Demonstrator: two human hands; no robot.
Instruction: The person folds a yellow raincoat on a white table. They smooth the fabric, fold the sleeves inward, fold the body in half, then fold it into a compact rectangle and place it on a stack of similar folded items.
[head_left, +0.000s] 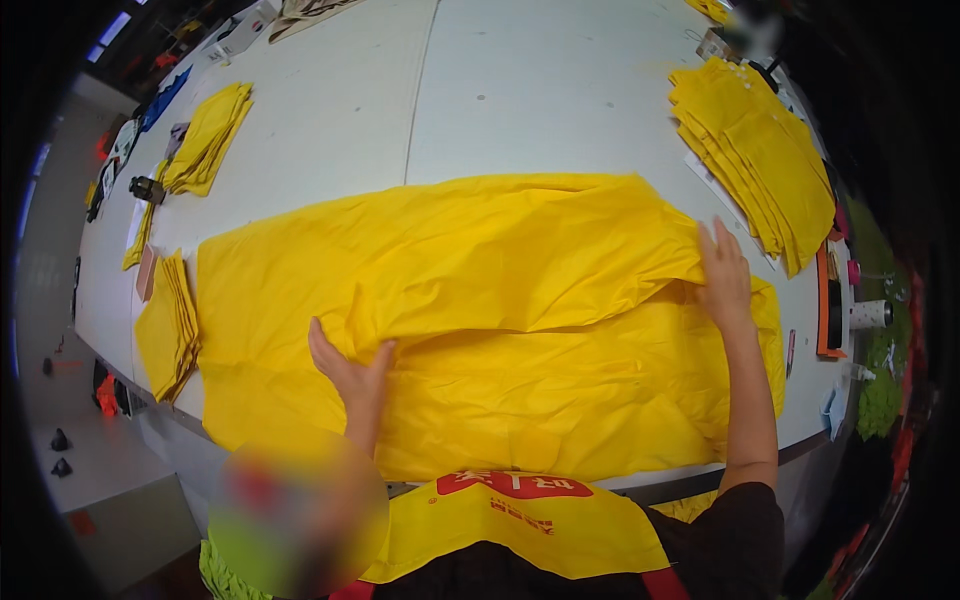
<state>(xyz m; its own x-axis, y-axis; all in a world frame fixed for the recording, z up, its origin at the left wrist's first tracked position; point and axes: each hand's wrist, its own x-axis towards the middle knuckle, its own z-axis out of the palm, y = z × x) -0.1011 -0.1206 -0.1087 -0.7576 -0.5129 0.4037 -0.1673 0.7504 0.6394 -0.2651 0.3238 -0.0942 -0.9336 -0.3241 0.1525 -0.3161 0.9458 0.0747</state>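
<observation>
A large yellow cloth (500,390) lies across the near part of the white table, its upper layer folded back and wrinkled so that a loose edge runs across the middle. At the left end of that edge, my left hand (352,375) rests on the cloth with thumb and fingers spread apart. My right hand (727,280) touches the right end of the folded layer, its fingers stretched out away from me and slightly apart. The right thumb is hidden by the cloth.
Stacks of folded yellow cloth lie at the far right (755,150), far left (212,135) and near left (170,325). A white thread spool (870,314) and an orange-edged item (829,300) sit by the right edge. A blurred patch covers the lower left.
</observation>
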